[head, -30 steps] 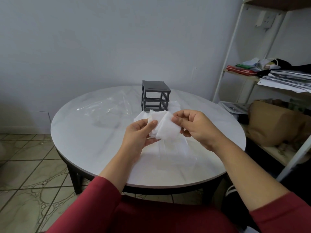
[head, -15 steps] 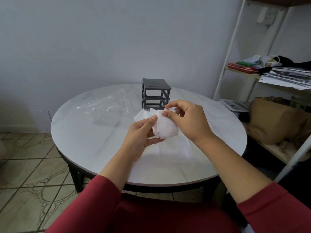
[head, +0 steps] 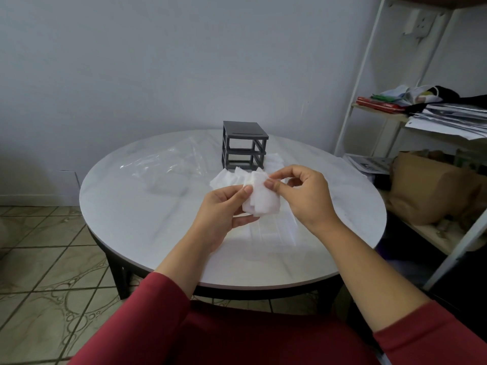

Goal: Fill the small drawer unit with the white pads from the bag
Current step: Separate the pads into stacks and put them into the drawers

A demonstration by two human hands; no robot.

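2 hands on white pads [head: 261,200] | L hand [head: 224,209] grips stack | R hand [head: 303,193] pinches top edge | drawer unit [head: 243,144] behind, on table [head: 131,206]

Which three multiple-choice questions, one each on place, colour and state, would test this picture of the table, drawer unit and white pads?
1. Where does the drawer unit stand? A on the far side of the table; B on the floor; C on a chair.
2. What colour are the sleeves? A blue; B red; C green.
3. What do the left hand and right hand do? A lie flat; B hold white pads; C lift the unit.
Answers: 1 A, it stands beyond the hands; 2 B, both forearms end in red cloth; 3 B, fingers pinch the pads.
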